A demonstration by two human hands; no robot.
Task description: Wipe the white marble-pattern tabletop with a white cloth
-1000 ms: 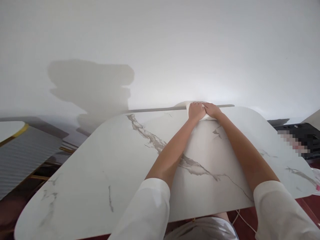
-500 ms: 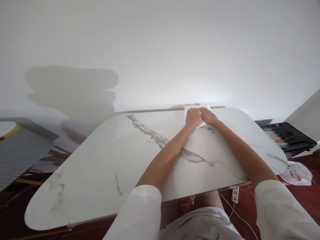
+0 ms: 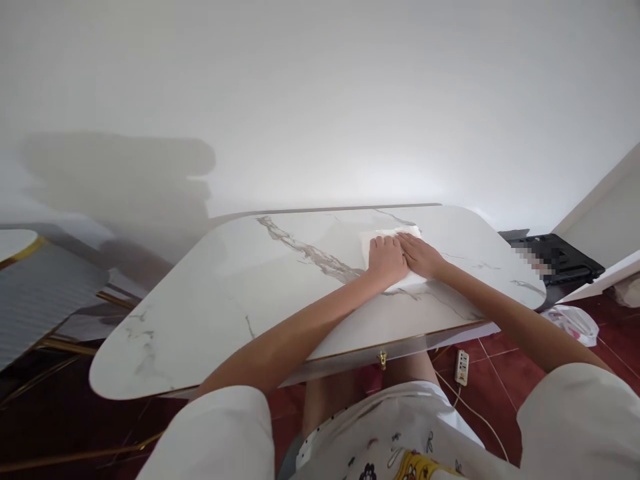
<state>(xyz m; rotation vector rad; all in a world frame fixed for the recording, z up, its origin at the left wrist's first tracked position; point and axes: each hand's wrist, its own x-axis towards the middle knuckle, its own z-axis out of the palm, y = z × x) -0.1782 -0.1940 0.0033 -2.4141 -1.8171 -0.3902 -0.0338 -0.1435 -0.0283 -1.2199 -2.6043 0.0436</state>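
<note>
A white cloth (image 3: 370, 241) lies spread on the marbled tabletop (image 3: 210, 287), right of the table's middle. My left hand (image 3: 388, 260) presses down on it with bent fingers closed over the fabric. Beside it, touching, my right hand (image 3: 419, 255) bears on the cloth with its fingers slanting left toward my left hand. The thumbs are hard to make out. Cloth edges show to the left of, above and below the hands. Both forearms reach across the table's near edge.
A white wall (image 3: 320, 100) stands behind the table. On the left is a ribbed grey cabinet (image 3: 50, 300) with gold trim. A black case (image 3: 575, 257), a plastic bag (image 3: 575, 323) and a power strip (image 3: 462, 368) are at right. Below the near edge is a gold knob (image 3: 383, 360).
Both hands have drawn the cloth back from the table's far edge toward me. The camera view has also shifted, showing more of my lap.
</note>
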